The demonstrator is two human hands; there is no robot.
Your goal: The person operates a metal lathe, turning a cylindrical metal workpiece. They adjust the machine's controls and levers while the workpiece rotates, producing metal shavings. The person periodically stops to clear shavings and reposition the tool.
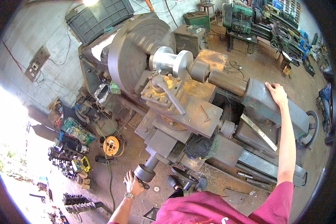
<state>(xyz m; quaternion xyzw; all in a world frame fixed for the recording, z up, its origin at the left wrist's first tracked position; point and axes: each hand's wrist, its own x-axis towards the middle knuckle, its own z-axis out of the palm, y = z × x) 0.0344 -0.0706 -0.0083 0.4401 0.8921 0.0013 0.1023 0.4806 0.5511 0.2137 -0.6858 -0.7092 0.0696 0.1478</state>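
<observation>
A large lathe fills the middle. My left hand [133,183], a watch on its wrist, is closed on the crank handle [146,186] below the round collar [144,173] of the cross slide. My right hand [277,94] lies flat on the grey tailstock [263,99], fingers stretched out. Between the big round chuck [132,56] and the tailstock's centre [199,71] sits a shiny spool-shaped metal workpiece [166,61]. The chuck's rim looks smeared, as if turning. Beside the workpiece stands the tool post [163,91] with its long clamping lever [172,99].
A hex key [205,113] lies on the slide, and a flat metal bar [258,131] rests by the tailstock. An apron handwheel [184,174] is near my feet. On the floor at left are an orange cable reel [112,146] and several metal parts. A green lathe [242,18] stands behind.
</observation>
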